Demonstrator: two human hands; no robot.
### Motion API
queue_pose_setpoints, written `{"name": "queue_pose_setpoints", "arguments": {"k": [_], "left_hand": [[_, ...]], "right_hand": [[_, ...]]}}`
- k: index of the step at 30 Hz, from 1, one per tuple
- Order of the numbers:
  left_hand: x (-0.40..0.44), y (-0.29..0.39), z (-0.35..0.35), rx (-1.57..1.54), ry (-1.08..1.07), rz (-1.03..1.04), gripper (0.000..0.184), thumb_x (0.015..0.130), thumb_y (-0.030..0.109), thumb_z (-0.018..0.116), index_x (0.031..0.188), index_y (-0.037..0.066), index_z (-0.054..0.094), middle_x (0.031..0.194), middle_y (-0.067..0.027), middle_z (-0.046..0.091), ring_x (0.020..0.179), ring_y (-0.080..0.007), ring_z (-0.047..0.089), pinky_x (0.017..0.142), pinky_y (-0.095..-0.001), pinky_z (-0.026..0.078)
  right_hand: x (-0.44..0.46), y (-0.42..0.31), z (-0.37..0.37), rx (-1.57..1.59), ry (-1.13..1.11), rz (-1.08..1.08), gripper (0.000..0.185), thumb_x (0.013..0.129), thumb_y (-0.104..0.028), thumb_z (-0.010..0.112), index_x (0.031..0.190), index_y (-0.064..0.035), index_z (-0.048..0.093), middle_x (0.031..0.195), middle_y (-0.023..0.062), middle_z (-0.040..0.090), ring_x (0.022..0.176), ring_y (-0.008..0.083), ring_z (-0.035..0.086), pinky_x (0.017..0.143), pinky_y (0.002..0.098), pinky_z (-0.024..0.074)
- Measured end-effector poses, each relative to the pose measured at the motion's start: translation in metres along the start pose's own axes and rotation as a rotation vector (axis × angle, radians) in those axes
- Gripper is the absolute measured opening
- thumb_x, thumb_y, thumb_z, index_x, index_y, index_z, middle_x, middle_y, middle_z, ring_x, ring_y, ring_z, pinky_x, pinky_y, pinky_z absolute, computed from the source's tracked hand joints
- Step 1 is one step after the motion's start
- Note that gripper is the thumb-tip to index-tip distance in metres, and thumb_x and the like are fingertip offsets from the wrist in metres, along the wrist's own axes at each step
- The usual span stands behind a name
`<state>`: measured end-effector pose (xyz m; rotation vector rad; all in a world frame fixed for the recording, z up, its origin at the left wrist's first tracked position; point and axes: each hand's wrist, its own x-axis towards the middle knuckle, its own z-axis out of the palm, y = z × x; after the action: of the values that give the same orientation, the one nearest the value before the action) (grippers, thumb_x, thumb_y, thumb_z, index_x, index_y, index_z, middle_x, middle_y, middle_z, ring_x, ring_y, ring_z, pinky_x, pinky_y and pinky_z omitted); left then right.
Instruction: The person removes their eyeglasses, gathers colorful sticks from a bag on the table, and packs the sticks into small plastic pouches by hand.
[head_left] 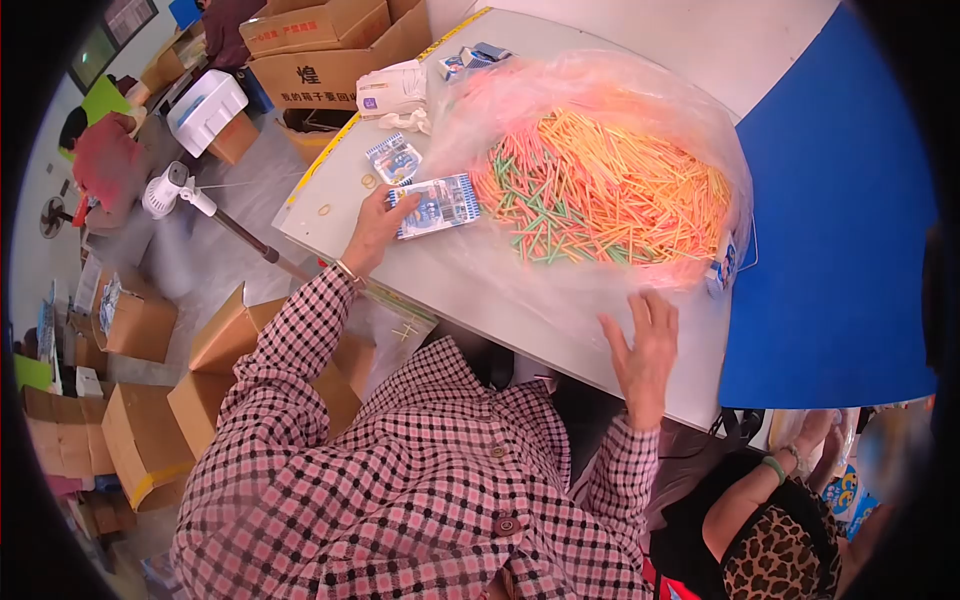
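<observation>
My left hand (374,232) grips the near-left end of a blue-and-white printed packet (440,204) at the left side of the table. Just beyond it lies another blue-and-white packet (394,158). A large clear plastic bag (590,75) is spread open, heaped with thin sticks (620,190) in orange, pink and green. My right hand (645,348) is held over the table's front edge, its thumb and fingers apart and nothing in it. It is close to the near edge of the bag.
Rubber bands (323,210) lie on the white table (330,180). A tissue pack (392,88) sits at the back left. A blue panel (830,230) stands at right, where another person's arm (745,500) shows. Cartons (145,435) and a fan (172,190) stand at left.
</observation>
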<state>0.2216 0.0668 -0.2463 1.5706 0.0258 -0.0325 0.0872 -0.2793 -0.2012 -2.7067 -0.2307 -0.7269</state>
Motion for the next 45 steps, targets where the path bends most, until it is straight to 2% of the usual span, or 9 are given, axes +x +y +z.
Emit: {"name": "queue_pose_setpoints", "arguments": {"k": [4, 13, 17, 19, 23, 26, 32, 40, 45], "left_hand": [[-0.009, 0.008, 0.005, -0.085, 0.000, 0.060, 0.034, 0.088, 0.019, 0.060, 0.112, -0.002, 0.051, 0.101, -0.0061, 0.061, 0.086, -0.0096, 0.060, 0.075, -0.0230, 0.050], [-0.018, 0.032, 0.070, -0.295, -0.100, 0.098, 0.029, 0.088, 0.019, 0.059, 0.108, 0.000, 0.054, 0.094, -0.0030, 0.061, 0.086, -0.0078, 0.057, 0.075, -0.0222, 0.046], [-0.003, -0.003, 0.052, 0.078, -0.037, 0.160, 0.024, 0.088, 0.019, 0.059, 0.102, 0.000, 0.056, 0.091, -0.0023, 0.060, 0.083, -0.0073, 0.055, 0.073, -0.0218, 0.044], [0.000, -0.011, 0.037, 0.111, 0.148, 0.226, 0.019, 0.087, 0.020, 0.062, 0.094, 0.003, 0.057, 0.078, 0.0023, 0.056, 0.069, -0.0036, 0.049, 0.057, -0.0206, 0.040], [-0.004, -0.001, 0.003, 0.119, 0.172, 0.226, 0.018, 0.089, 0.019, 0.059, 0.095, 0.003, 0.055, 0.081, 0.0022, 0.055, 0.073, -0.0033, 0.049, 0.062, -0.0198, 0.041], [0.004, -0.009, -0.002, 0.041, 0.165, 0.207, 0.024, 0.089, 0.019, 0.057, 0.103, 0.000, 0.054, 0.090, -0.0012, 0.057, 0.081, -0.0062, 0.052, 0.071, -0.0215, 0.043], [0.001, -0.006, 0.002, -0.032, 0.154, 0.149, 0.020, 0.090, 0.017, 0.056, 0.103, 0.003, 0.051, 0.089, 0.0002, 0.056, 0.078, -0.0036, 0.050, 0.067, -0.0194, 0.043], [-0.014, -0.003, -0.004, -0.030, 0.002, 0.091, 0.024, 0.092, 0.018, 0.055, 0.109, 0.003, 0.048, 0.091, -0.0002, 0.055, 0.080, -0.0039, 0.050, 0.070, -0.0184, 0.044], [-0.007, -0.007, -0.002, 0.083, -0.053, 0.141, 0.028, 0.092, 0.020, 0.054, 0.113, 0.002, 0.047, 0.091, -0.0008, 0.055, 0.081, -0.0045, 0.050, 0.070, -0.0190, 0.043]], "right_hand": [[0.012, -0.033, 0.068, 0.133, -0.139, -0.256, 0.053, 0.079, -0.032, 0.064, 0.121, -0.0041, 0.049, 0.134, 0.0173, 0.040, 0.125, 0.0386, 0.034, 0.104, 0.0486, 0.0267], [-0.007, -0.074, 0.092, 0.141, -0.367, -0.465, 0.050, 0.084, -0.038, 0.056, 0.124, -0.0103, 0.048, 0.140, 0.0145, 0.033, 0.130, 0.0376, 0.027, 0.104, 0.0550, 0.0214], [-0.012, -0.069, 0.085, 0.249, -0.333, -0.392, 0.051, 0.085, -0.037, 0.056, 0.124, -0.0066, 0.047, 0.140, 0.0160, 0.033, 0.130, 0.0374, 0.027, 0.105, 0.0534, 0.0214], [-0.011, -0.056, 0.077, 0.280, -0.298, -0.328, 0.051, 0.085, -0.037, 0.055, 0.124, -0.0051, 0.047, 0.139, 0.0166, 0.033, 0.130, 0.0372, 0.027, 0.105, 0.0528, 0.0215], [-0.013, -0.012, 0.058, 0.062, -0.143, -0.188, 0.053, 0.085, -0.035, 0.056, 0.124, -0.0011, 0.045, 0.139, 0.0185, 0.032, 0.130, 0.0350, 0.028, 0.105, 0.0493, 0.0225], [-0.014, 0.033, 0.061, -0.029, -0.219, -0.047, 0.055, 0.083, -0.030, 0.058, 0.126, -0.0003, 0.043, 0.139, 0.0204, 0.032, 0.123, 0.0345, 0.039, 0.099, 0.0442, 0.0352], [0.020, 0.037, 0.033, 0.017, -0.133, 0.221, 0.050, 0.079, -0.014, 0.062, 0.124, -0.0042, 0.045, 0.116, 0.0192, 0.051, 0.097, 0.0357, 0.056, 0.072, 0.0392, 0.0507], [-0.006, 0.051, 0.030, -0.112, -0.311, -0.063, 0.016, 0.074, -0.006, 0.061, 0.089, -0.0035, 0.056, 0.089, 0.0133, 0.052, 0.082, 0.0303, 0.055, 0.070, 0.0389, 0.0477], [-0.015, 0.046, 0.024, -0.144, -0.357, -0.057, 0.011, 0.073, -0.002, 0.054, 0.083, -0.0026, 0.055, 0.093, 0.0171, 0.055, 0.087, 0.0315, 0.053, 0.072, 0.0384, 0.0457]]}}
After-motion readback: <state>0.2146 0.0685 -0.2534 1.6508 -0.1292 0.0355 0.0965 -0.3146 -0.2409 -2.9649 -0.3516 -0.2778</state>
